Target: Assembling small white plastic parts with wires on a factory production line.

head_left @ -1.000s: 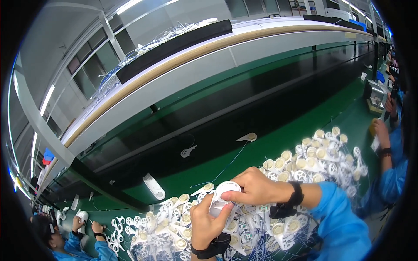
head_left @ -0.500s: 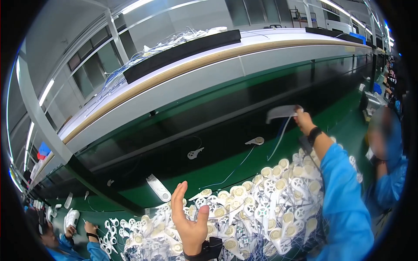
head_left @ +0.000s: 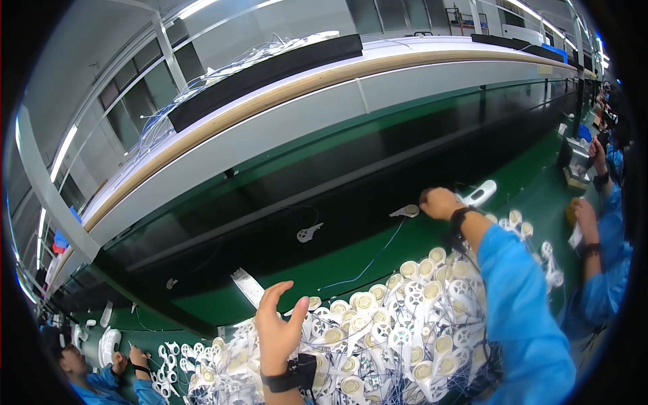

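Observation:
My left hand (head_left: 278, 331) is raised at the left part of a heap of white parts (head_left: 405, 317) with round cream discs and thin wires. Its fingers and thumb are apart, and it holds nothing. Farther off, my right hand (head_left: 442, 202) is closed over the dark strip, fingers curled; whatever is in them is hidden. Just left of its fingertips lies a white part with a round disc (head_left: 409, 210), trailing a blue wire (head_left: 364, 273). Right of that hand is a long white shell piece (head_left: 480, 194). Another white shell piece (head_left: 247, 286) lies beyond my left hand.
A small white wheel-like part (head_left: 310, 233) lies on the dark strip. A raised shelf (head_left: 283, 88) with a wooden edge runs along the far side, bearing bundled wires. A metal post (head_left: 57, 182) stands left. Co-workers' hands (head_left: 584, 217) show at the right, others (head_left: 138, 358) at the left.
My right hand has moved left and nearer, beside the disc part. The long white shell piece it held now shows at its right. My left hand has shifted slightly left, still open.

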The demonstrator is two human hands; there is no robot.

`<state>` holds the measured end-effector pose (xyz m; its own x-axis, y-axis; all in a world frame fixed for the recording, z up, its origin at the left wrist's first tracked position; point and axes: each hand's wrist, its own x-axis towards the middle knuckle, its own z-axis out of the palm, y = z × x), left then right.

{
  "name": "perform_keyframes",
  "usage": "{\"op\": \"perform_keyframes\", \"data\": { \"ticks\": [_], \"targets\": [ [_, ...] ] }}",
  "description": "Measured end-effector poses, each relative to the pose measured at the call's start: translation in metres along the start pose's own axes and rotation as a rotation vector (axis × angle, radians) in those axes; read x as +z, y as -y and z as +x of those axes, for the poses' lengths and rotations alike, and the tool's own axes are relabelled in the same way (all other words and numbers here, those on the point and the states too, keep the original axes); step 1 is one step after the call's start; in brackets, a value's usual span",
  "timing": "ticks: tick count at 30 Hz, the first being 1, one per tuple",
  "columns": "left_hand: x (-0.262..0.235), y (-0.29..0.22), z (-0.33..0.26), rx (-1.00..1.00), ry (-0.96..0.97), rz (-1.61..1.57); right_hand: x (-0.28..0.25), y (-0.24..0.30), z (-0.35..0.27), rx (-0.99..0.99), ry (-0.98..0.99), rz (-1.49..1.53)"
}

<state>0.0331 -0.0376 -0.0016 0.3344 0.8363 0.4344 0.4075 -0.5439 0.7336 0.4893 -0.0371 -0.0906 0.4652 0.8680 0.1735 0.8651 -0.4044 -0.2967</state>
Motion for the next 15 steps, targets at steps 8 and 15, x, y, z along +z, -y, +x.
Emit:
{"op": "perform_keyframes", "data": {
  "ticks": [8, 15],
  "targets": [
    [-0.011, 0.086, 0.043, -0.02, 0.251, 0.498, 0.058, 0.008, 0.034, -0.137, 0.145, -0.148],
    [-0.039, 0.157, 0.066, -0.063, 0.482, 0.874, 0.036, 0.073, 0.041, -0.415, 0.167, -0.063]
  ]
}}
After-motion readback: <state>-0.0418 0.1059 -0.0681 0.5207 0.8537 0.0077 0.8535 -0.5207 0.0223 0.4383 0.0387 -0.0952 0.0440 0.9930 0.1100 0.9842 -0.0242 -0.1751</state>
